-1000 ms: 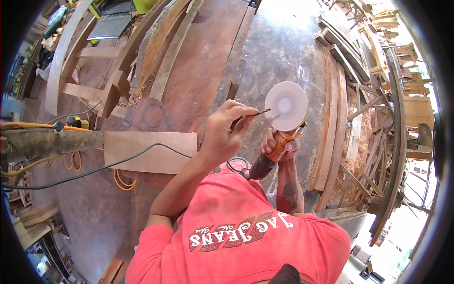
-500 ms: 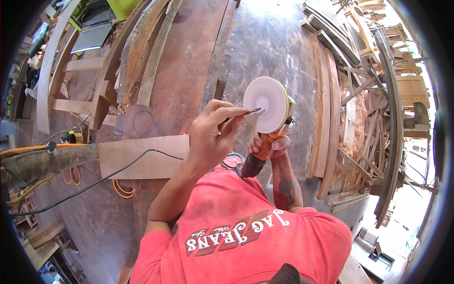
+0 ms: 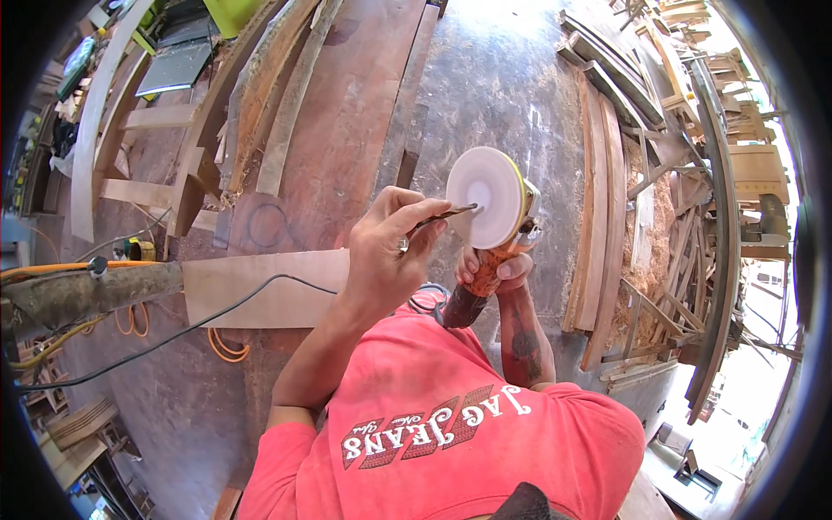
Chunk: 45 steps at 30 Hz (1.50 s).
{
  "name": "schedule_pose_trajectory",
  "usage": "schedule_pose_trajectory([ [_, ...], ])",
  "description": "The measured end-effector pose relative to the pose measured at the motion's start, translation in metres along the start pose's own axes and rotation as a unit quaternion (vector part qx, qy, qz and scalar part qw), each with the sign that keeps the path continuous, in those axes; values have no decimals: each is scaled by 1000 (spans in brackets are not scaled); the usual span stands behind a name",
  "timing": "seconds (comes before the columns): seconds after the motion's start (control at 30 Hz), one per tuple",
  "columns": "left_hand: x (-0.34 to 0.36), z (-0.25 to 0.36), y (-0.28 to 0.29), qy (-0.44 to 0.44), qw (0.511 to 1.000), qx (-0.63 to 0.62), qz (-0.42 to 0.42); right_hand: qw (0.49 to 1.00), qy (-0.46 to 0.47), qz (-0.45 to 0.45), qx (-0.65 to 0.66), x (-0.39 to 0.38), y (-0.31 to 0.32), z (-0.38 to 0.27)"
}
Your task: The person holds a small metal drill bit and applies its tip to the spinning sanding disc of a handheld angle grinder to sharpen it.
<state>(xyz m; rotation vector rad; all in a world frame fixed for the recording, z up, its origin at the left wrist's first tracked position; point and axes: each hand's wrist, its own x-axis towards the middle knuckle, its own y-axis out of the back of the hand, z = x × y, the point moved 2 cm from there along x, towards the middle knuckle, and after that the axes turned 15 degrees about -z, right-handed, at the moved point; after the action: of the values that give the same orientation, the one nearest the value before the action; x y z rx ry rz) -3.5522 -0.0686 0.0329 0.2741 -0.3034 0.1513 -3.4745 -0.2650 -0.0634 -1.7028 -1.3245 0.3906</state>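
My right hand [image 3: 496, 269] is wrapped round the orange body of an angle grinder [image 3: 485, 270], which points away from me. On its head sits a pale round disc [image 3: 479, 178], its face turned to the left. Between the thumb and fingers of my left hand [image 3: 390, 238] is a slim dark drill bit [image 3: 446, 215]. The bit's tip lies in front of the disc's middle; whether it touches the face, I cannot tell. A ring is on one left finger. The grinder's dark rear end rests close to my red shirt.
A pale board [image 3: 264, 290] lies at the left beside a round beam [image 3: 95, 288], with a dark cable [image 3: 199, 325] crossing it. Orange cord [image 3: 227, 347] hangs below. Long planks [image 3: 598, 225] and sawdust lie at the right. A wooden frame [image 3: 156, 117] stands at the upper left.
The disc's face has turned slightly more to the left, and the drill bit's tip has dropped a little. Both hands keep their hold.
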Motion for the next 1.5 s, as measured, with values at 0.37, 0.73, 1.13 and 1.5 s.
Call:
schedule_pose_trajectory([
  [0.37,0,-6,1,-18,999,-29,3,999,-18,25,-17,2,-3,3],
  [0.73,-4,-15,-6,12,996,-89,-7,999,-19,26,-22,-3,6,6],
  [1.13,-5,-17,-6,35,993,-110,-18,999,-16,22,-17,-4,7,8],
  [1.5,-1,-10,-5,19,998,-60,-4,998,-25,58,-13,-1,-1,5],
])
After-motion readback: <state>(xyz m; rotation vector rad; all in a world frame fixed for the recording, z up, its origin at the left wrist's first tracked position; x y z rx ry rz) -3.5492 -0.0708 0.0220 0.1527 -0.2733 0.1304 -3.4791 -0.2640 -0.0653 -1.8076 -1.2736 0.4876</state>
